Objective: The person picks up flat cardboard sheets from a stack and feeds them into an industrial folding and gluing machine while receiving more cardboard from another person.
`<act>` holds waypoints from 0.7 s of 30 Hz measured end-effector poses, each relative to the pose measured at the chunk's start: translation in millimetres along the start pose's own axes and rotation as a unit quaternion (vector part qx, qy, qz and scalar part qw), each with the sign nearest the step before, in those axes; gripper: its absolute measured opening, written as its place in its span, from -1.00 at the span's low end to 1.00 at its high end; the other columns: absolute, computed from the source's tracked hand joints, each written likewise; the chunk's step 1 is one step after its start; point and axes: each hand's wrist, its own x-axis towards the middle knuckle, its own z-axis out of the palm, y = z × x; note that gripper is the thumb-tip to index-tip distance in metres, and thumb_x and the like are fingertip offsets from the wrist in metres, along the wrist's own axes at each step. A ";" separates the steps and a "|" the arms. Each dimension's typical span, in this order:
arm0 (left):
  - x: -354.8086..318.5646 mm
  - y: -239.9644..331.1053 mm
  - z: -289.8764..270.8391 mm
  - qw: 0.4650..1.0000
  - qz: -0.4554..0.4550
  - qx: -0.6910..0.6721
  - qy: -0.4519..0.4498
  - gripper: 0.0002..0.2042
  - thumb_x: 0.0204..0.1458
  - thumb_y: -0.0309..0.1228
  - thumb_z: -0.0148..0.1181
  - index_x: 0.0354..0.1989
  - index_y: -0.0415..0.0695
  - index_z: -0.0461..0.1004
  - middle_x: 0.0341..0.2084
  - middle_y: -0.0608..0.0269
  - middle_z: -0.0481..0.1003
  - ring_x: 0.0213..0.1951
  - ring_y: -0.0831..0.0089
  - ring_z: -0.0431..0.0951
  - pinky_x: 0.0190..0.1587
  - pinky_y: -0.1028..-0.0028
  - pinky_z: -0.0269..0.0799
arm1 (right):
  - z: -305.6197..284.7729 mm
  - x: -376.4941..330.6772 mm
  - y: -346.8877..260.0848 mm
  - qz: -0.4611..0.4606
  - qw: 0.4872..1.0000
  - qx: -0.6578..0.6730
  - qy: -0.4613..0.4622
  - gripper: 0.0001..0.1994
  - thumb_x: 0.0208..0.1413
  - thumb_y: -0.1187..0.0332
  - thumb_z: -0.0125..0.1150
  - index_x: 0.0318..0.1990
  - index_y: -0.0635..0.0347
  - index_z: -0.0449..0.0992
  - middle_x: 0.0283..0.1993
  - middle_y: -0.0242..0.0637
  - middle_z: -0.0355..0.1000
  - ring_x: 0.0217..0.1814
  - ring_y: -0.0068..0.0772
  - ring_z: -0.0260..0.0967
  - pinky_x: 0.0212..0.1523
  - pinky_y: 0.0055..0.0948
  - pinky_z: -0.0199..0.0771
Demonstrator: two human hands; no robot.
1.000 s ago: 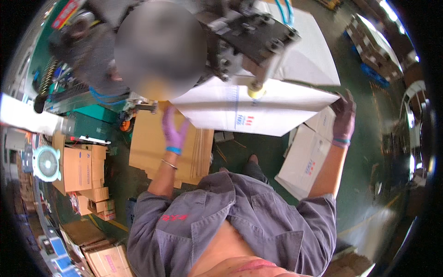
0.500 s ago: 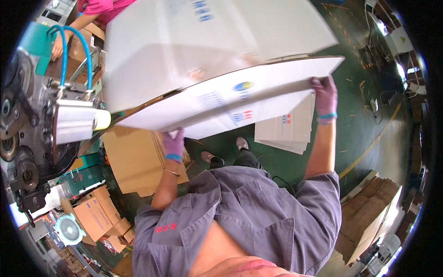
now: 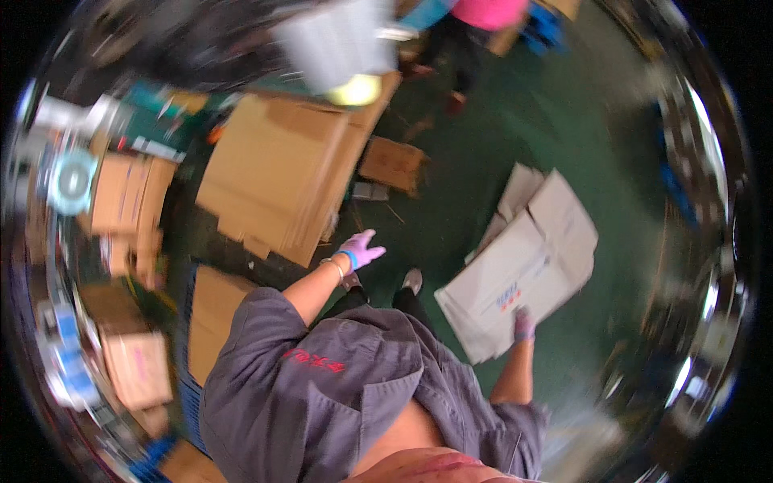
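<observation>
Several white printed cardboard sheets (image 3: pixel 527 262) lie in an uneven, folded pile on the green floor (image 3: pixel 572 113), at 3 o'clock from the middle of your head view. Your right grip (image 3: pixel 524 324) is at 4 o'clock, over the lower part of that pile, with its fingers pointing toward 12. It is small and blurred, so I cannot tell whether it grasps a sheet, touches one or only hovers above. Your left grip (image 3: pixel 361 250), gloved in purple, is released: fingers and thumb spread, just off the middle toward 9 o'clock, above the floor and near your shoes (image 3: pixel 413 280). A stack of flat brown cardboard (image 3: pixel 270 173) lies at 10 o'clock from it, well apart from the white sheets. At 12 o'clock is a small brown box (image 3: pixel 392 165), with a small grey block (image 3: pixel 369 191) at its 7 o'clock side. Toward 11 o'clock a blurred machine (image 3: pixel 193 40) ends in a yellow tip (image 3: pixel 356 91) that partly covers the brown stack. Brown cartons (image 3: pixel 121 197) and a pale green fan (image 3: pixel 74 181) stand at 9 o'clock. Another person (image 3: pixel 487 12) in pink is at 1 o'clock.
</observation>
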 end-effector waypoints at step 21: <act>39.7 -386.2 -18.3 0.764 -0.364 -0.449 0.288 -0.49 -0.17 -0.13 0.33 -0.11 -0.25 0.45 -0.05 -0.12 0.44 0.06 0.05 0.39 0.07 0.23 0.31 | -245.1 40.5 -318.4 -0.121 0.966 0.229 -0.025 -0.58 0.11 0.13 0.08 0.07 0.12 0.38 -0.02 -0.11 0.43 -0.01 -0.20 0.39 -0.02 -0.33 0.39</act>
